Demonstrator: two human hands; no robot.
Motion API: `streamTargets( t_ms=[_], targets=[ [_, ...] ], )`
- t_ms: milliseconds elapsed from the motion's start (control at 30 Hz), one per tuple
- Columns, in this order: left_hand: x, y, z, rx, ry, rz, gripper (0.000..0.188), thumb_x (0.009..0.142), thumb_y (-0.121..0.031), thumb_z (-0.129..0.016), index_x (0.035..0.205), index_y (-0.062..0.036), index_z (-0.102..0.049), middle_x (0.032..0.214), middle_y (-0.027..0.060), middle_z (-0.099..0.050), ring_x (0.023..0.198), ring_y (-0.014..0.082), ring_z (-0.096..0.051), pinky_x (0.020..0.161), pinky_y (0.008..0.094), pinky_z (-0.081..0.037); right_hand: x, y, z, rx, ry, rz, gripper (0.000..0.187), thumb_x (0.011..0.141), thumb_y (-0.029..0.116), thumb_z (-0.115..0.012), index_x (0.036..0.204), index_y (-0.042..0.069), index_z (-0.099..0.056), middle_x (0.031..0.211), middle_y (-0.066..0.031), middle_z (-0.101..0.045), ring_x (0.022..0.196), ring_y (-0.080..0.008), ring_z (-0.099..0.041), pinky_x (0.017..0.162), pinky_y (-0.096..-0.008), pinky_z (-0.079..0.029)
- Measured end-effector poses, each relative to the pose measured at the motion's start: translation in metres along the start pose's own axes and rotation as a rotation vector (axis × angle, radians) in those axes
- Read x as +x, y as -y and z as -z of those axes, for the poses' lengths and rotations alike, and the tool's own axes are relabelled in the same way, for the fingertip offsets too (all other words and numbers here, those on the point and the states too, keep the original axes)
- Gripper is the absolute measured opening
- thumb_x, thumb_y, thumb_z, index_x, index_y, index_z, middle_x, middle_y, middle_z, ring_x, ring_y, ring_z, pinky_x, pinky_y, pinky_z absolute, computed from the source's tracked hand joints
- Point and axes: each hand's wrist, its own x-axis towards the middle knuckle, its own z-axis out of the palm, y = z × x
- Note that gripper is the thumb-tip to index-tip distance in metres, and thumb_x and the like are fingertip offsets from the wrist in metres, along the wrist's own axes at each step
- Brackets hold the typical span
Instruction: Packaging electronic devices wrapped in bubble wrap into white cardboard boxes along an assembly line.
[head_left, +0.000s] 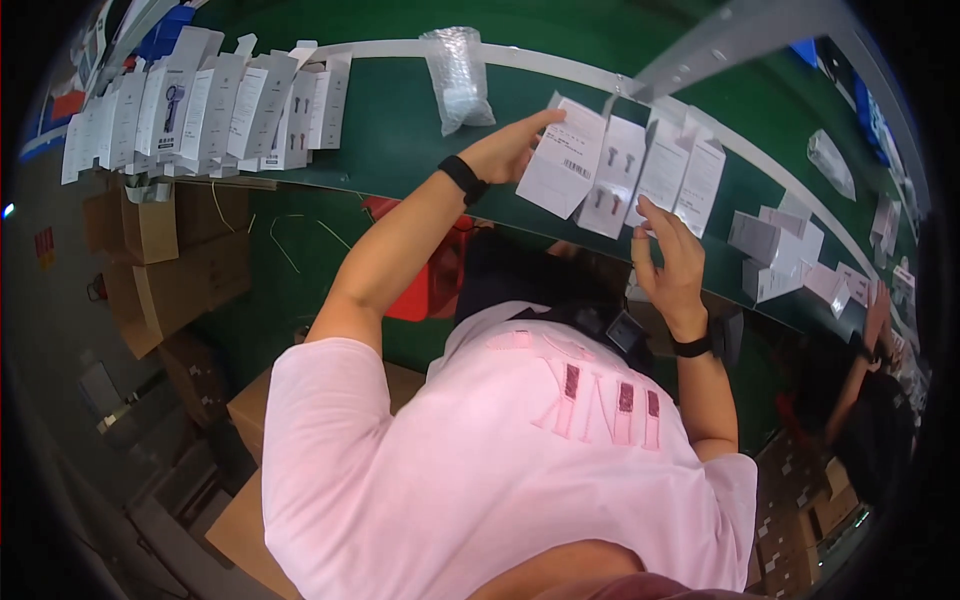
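My left hand [505,150] is closed on the left side of a white printed carton [563,160], which tilts at the end of a short row. Pressed against that carton stands a white carton with pictures of small devices [613,175]. Farther right in the row are two more white cartons, a text-covered one [663,170] and the end one [700,185]. Their top flaps appear raised. My right hand [675,265] is at the near edge of the row, thumb and fingers apart, fingertips by the text-covered carton. Whether they touch it is hard to tell.
Several upright white cartons [205,105] line the green bench [385,120] at left. A bubble-wrapped item [458,80] lies at the back. More cartons [780,245] lie right, near another person's hand [878,320]. A metal post [740,45] crosses above; brown boxes [180,260] stand below left.
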Motion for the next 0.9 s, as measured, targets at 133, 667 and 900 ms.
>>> streamTargets(
  t_ms=[133, 667, 900],
  targets=[
    [0.014, 0.006, 0.051, 0.027, 0.049, -0.033, 0.058, 0.09, -0.051, -0.056, 0.115, 0.0005, -0.058, 0.097, 0.01, -0.067, 0.082, 0.0172, -0.066, 0.065, 0.0316, -0.053, 0.028, -0.01, -0.025, -0.029, 0.027, -0.043, 0.037, 0.084, -0.003, -0.061, 0.12, 0.001, -0.06, 0.095, -0.0142, -0.067, 0.076, -0.0225, -0.065, 0.067, -0.03, -0.052],
    [0.039, -0.034, 0.13, 0.966, -0.998, -0.561, 0.092, 0.065, -0.03, -0.079, 0.138, 0.0054, -0.035, 0.115, 0.0255, -0.052, 0.107, 0.0399, -0.051, 0.093, 0.0458, -0.042, 0.109, -0.034, -0.179, -0.213, 0.325, -0.314, 0.067, 0.079, 0.015, -0.073, 0.138, 0.01, -0.043, 0.137, -0.0155, -0.048, 0.102, -0.0286, -0.062, 0.086, -0.0346, -0.051],
    [-0.117, -0.048, 0.094, 0.653, -0.223, -1.007, 0.071, 0.064, -0.01, -0.07, 0.131, 0.003, -0.048, 0.122, 0.0179, -0.058, 0.112, 0.027, -0.058, 0.097, 0.0352, -0.043, 0.203, 0.059, -0.06, 0.165, -0.225, -0.104, 0.07, 0.07, 0.015, -0.079, 0.133, 0.005, -0.049, 0.126, -0.0131, -0.058, 0.106, -0.0256, -0.059, 0.09, -0.0381, -0.047]
  ],
)
